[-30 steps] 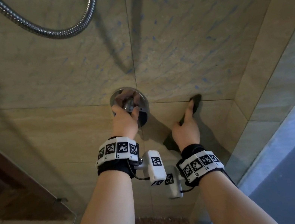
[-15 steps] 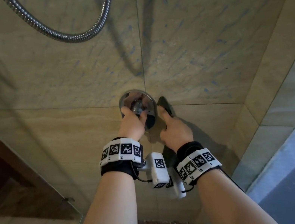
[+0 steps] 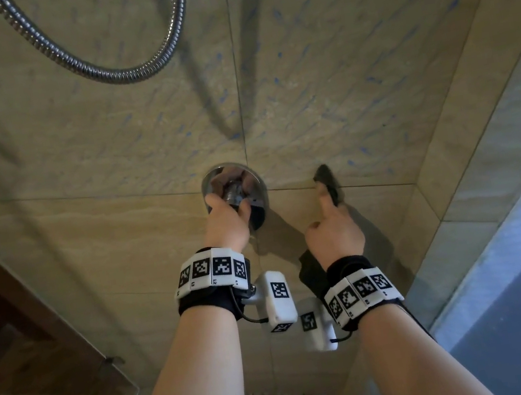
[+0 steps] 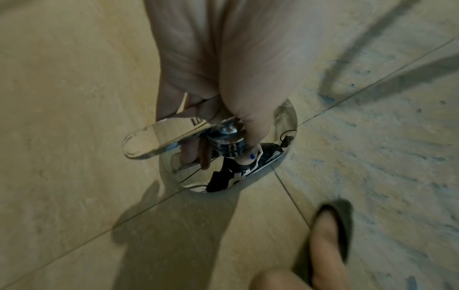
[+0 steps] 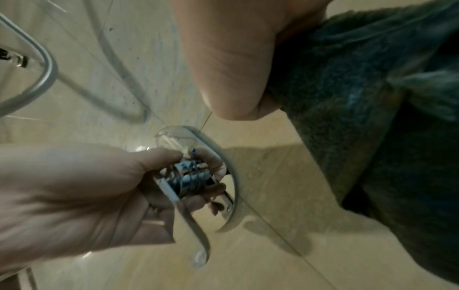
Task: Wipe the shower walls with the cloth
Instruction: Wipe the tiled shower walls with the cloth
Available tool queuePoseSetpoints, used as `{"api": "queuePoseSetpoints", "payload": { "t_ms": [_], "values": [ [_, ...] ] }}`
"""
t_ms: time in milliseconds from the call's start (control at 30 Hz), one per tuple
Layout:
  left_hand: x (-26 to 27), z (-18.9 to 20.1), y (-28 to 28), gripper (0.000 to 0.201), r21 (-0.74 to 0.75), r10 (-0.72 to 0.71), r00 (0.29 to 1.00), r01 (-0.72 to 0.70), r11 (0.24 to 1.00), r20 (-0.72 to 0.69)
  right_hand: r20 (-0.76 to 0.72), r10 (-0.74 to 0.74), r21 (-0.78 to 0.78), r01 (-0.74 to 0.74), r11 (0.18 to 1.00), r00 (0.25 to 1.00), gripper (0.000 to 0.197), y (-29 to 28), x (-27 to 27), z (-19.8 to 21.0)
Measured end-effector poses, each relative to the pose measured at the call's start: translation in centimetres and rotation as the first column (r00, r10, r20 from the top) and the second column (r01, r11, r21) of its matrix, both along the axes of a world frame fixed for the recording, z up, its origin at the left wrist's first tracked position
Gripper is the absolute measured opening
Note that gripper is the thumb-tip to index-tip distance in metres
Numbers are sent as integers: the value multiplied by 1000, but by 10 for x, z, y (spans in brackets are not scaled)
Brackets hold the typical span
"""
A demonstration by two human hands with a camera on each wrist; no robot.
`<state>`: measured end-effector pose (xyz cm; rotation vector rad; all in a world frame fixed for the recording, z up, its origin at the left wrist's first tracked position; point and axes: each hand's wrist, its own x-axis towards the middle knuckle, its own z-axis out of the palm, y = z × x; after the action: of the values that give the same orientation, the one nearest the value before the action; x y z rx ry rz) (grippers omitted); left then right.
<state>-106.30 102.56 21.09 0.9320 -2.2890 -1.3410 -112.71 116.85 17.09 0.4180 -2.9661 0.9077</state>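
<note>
Low in the shower stall, nearest to me, two bare forearms reach up toward the wall, each wrist wrapped in a black band with white tags printed in black squares. The left hand (image 3: 227, 224) has its fingers and thumb curled round the chrome tap handle (image 4: 159, 140), clamped on it where the lever meets its knob. The lever sticks out past the knuckles, and behind it the round chrome plate (image 3: 258, 182) mirrors the fingers.

Just to the right, well clear of the plate, the right hand (image 3: 335, 233) holds the dark cloth (image 5: 372, 117). In the right wrist view the thumb lies against the cloth's fuzzy edge and the cloth fills the space beside the palm; one finger points straight up along the tile, pressing the cloth's top end flat to the shower wall (image 3: 348, 53). That tip of cloth sits right on the horizontal grout line, and another dark fold hangs down by the wrist band. How the remaining fingers lie I cannot tell, since the cloth and the back of the hand hide them.

Farther up, the beige tiles are flecked with short blue streaks, thickest to the right of the vertical grout joint. Above them a ribbed metal hose (image 3: 111, 72) droops in a loop and throws a long shadow down the wall.
</note>
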Motion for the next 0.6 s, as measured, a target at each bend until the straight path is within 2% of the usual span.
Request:
{"api": "queuePoseSetpoints", "payload": {
  "t_ms": [233, 333, 467, 600],
  "values": [
    [0, 1, 3, 27, 16, 15, 999, -14, 1000, -45, 100, -183, -193, 200, 961, 978, 84, 24, -11, 6],
    [1, 3, 4, 29, 18, 12, 1000, -11, 1000, -26, 146, -231, -270, 264, 926, 962, 90, 28, -12, 6],
    [-1, 4, 3, 39, 12, 1, 1000, -1, 1000, 8, 147, -198, -310, 235, 921, 969, 92, 19, -10, 6],
    [-1, 5, 4, 41, 12, 6, 1000, -6, 1000, 12, 136, -90, -217, 118, 969, 987, 86, 2, -1, 0]
  ]
}}
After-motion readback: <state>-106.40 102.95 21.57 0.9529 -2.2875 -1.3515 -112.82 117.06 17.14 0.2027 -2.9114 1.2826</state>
